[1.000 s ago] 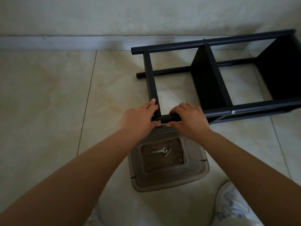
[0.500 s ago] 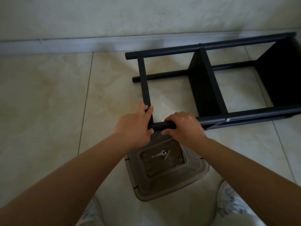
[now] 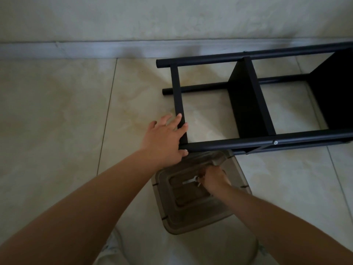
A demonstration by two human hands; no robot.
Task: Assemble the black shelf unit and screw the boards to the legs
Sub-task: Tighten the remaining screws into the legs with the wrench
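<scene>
The black shelf unit lies on its side on the tiled floor, with two boards fixed between its round legs. A silver screw shows in the near leg. My left hand rests on the left end of that leg, fingers stretched over the crossbar and thumb under the tube. My right hand is down inside a clear plastic box. Its fingertips pinch a small metal piece beside a silver wrench.
The wall and its skirting run along the back. The clear box stands under the near leg's left end, just in front of me. My shoes are at the bottom edge. Bare tiles spread out to the left.
My right hand let go of the leg end and dropped into the clear box. My left hand stayed on the leg end and opened its fingers over the crossbar.
</scene>
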